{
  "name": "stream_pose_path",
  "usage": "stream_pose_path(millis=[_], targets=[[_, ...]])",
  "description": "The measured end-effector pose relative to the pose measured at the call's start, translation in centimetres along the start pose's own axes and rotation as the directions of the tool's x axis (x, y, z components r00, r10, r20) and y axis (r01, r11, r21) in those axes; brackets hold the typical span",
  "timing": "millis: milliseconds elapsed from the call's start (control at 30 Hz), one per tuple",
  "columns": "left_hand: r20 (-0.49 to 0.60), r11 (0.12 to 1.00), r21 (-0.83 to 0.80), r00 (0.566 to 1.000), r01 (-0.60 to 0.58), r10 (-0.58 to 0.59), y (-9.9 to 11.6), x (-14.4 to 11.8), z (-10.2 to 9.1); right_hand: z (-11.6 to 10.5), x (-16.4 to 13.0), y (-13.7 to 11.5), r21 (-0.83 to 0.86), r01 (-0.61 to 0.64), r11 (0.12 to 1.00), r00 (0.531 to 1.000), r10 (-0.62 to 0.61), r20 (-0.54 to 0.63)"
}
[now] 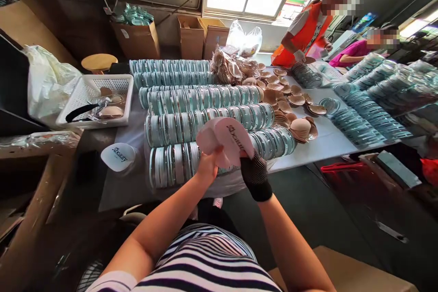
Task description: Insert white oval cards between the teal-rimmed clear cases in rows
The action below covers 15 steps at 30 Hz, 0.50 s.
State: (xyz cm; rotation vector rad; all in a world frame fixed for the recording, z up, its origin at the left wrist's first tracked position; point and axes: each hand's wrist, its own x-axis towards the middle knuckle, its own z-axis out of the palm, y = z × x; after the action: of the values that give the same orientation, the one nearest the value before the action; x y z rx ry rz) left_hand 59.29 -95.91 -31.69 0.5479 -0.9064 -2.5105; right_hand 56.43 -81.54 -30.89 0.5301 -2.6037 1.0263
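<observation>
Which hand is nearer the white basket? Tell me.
Left. The left hand holds the pink card, right of the white basket and nearer the camera. The gloved right hand is farther right.

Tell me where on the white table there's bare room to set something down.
Free patches on the white table: the front strip between the near rows of round cases and the stacked cases at right, and the near-left corner around the printed card. The beige pads crowd the middle. Both the left hand and right hand hold cards.
</observation>
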Motion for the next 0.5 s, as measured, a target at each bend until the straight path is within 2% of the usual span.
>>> stream_pose_path(millis=[67, 133, 200, 267, 367, 500], targets=[[-0.017, 0.999, -0.05, 1.0, -0.007, 0.007, 0.9, 0.7, 0.3, -1.2, -3.2, 1.9, -0.076, -0.058, 0.995, 0.993, 0.05, -0.104], [-0.057, 0.996, -0.091, 0.998, -0.013, 0.008, 1.7, 1.7, 0.4, -2.2, -7.0, 3.5, -0.142, -0.071, 0.987, 0.994, 0.058, -0.089], [-0.078, 0.994, -0.113, 0.997, -0.002, -0.007, 2.2, 2.7, 0.2, -2.3, -10.2, 4.5, -0.173, -0.025, 0.985, 0.999, 0.032, 0.036], [-0.081, 0.993, -0.113, 0.996, 0.017, -0.026, 2.2, 3.4, -0.1, -1.5, -11.4, 4.8, -0.199, 0.032, 0.98, 0.979, 0.009, 0.202], [-0.091, 0.995, -0.096, 0.996, 0.016, -0.025, 1.8, 3.4, -0.4, 0.7, -9.0, 4.0, -0.307, 0.029, 0.951, 0.916, 0.097, 0.388], [-0.099, 0.996, -0.088, 0.995, -0.007, -0.002, 1.4, 3.1, -0.4, 2.3, -2.6, 1.9, -0.45, -0.022, 0.893, 0.835, 0.264, 0.483]])
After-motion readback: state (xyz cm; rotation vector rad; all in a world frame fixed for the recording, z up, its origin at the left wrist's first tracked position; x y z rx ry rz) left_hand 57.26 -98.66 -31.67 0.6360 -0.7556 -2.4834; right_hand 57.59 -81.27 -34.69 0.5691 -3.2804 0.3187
